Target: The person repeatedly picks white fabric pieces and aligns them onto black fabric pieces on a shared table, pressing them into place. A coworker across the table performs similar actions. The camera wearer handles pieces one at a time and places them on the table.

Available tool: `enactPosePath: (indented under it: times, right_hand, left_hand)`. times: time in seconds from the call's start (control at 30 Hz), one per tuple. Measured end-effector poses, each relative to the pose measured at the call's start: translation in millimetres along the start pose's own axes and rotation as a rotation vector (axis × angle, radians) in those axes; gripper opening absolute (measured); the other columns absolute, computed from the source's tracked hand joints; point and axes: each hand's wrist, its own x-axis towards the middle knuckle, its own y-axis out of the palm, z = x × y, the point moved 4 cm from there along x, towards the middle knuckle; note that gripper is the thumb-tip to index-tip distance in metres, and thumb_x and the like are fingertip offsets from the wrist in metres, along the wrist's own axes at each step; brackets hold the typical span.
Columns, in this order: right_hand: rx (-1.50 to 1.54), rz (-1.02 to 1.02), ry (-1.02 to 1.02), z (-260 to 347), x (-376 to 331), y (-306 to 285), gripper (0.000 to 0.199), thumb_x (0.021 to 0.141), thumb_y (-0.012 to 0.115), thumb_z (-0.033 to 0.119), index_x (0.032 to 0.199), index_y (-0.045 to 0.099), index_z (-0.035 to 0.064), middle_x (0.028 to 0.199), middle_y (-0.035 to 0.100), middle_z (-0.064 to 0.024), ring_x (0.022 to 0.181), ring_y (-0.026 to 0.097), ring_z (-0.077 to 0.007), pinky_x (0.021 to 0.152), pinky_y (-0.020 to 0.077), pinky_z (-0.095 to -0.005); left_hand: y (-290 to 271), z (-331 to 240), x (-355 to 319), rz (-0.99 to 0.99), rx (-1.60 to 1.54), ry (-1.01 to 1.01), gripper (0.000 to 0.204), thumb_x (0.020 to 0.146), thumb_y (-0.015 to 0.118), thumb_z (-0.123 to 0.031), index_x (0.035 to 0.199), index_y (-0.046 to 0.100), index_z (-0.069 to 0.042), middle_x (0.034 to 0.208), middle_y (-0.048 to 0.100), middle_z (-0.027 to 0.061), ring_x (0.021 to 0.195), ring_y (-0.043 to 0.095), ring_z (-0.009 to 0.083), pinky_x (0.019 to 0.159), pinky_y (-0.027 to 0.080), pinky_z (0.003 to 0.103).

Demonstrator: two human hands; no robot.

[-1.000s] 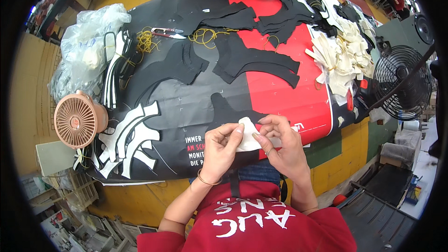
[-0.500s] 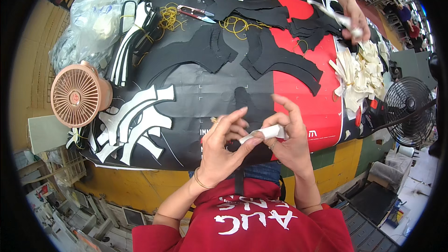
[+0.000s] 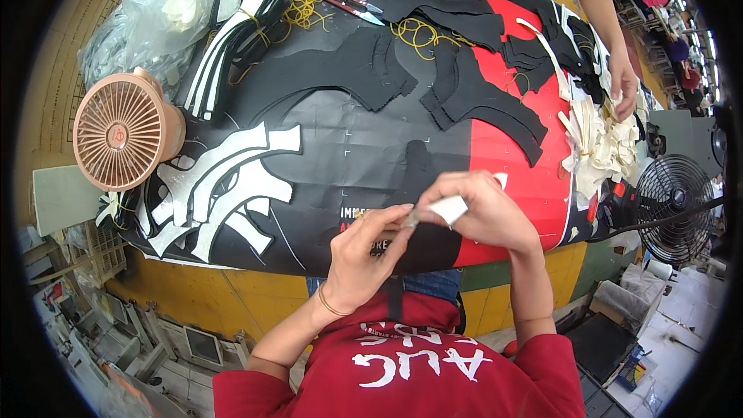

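Note:
Close to the table's near edge, my left hand [image 3: 360, 257] pinches one end of a small white strip [image 3: 449, 209] between thumb and fingers. My right hand [image 3: 491, 210] has its fingers closed on the strip from the other side, palm partly hiding it. A small black fabric piece [image 3: 418, 159] lies just beyond my hands. Curved black fabric pieces [image 3: 340, 70] are spread farther back. To the left, white curved pieces with black edges [image 3: 244, 186] overlap in a loose pile.
A pink fan [image 3: 124, 135] and plastic bags [image 3: 170, 8] stand left. Thread snips [image 3: 352, 6] and yellow bands [image 3: 418, 35] lie far back. A co-worker's hand [image 3: 621, 85] hovers by cream strips [image 3: 600, 139] at the right, near a black fan [image 3: 675, 197].
My right hand has turned over and closed its spread fingers on the white strip. Across the table, the co-worker's hand has put down a white curved piece and moved to the cream strips.

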Motion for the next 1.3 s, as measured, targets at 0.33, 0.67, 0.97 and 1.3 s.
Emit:
enactPosePath:
  times: [0.33, 0.67, 0.97, 1.3]
  right_hand:
    - [-0.103, -0.013, 0.052, 4.1, 16.3, 5.2, 0.012, 0.081, 0.074, 0.003, 0.092, 0.071, 0.0014, 0.083, 0.07, -0.011, 0.077, 0.067, -0.0285, 0.07, 0.0479, -0.0366]
    - [-0.243, -0.132, 0.002, 4.0, -1.9, 21.9, 0.02, 0.075, 0.074, 0.0, 0.095, 0.071, 0.0055, 0.087, 0.071, -0.0068, 0.081, 0.066, -0.0247, 0.08, 0.0389, -0.0348]
    - [-0.253, -0.179, -0.031, 2.0, -3.5, 24.8, 0.02, 0.076, 0.075, 0.001, 0.094, 0.072, 0.0065, 0.085, 0.07, -0.0052, 0.078, 0.063, -0.0225, 0.081, 0.0375, -0.0338]
    - [-0.275, -0.195, -0.062, -0.1, -3.5, 25.3, 0.021, 0.074, 0.073, -0.002, 0.094, 0.071, 0.0065, 0.083, 0.07, -0.0033, 0.076, 0.063, -0.0205, 0.079, 0.0367, -0.0315]
  left_hand:
    - [-13.0, 3.1, -26.9, -0.005, 0.71, 0.301, 0.037, 0.076, 0.079, -0.012, 0.113, 0.073, -0.011, 0.104, 0.058, 0.0012, 0.094, 0.057, 0.0212, 0.084, 0.043, 0.039]
    - [-8.3, 1.2, -25.7, 0.031, 0.734, 0.292, 0.041, 0.075, 0.077, -0.007, 0.115, 0.072, -0.012, 0.102, 0.059, 0.0039, 0.089, 0.057, 0.0229, 0.08, 0.042, 0.039]
    - [-8.2, 2.8, -26.4, 0.063, 0.765, 0.305, 0.042, 0.074, 0.077, -0.012, 0.116, 0.072, -0.01, 0.108, 0.058, 0.0033, 0.095, 0.056, 0.0215, 0.084, 0.043, 0.039]
    - [-10.7, 1.0, -14.9, 0.086, 0.686, 0.268, 0.048, 0.078, 0.076, -0.008, 0.124, 0.066, -0.012, 0.106, 0.058, 0.0061, 0.089, 0.056, 0.024, 0.08, 0.042, 0.038]
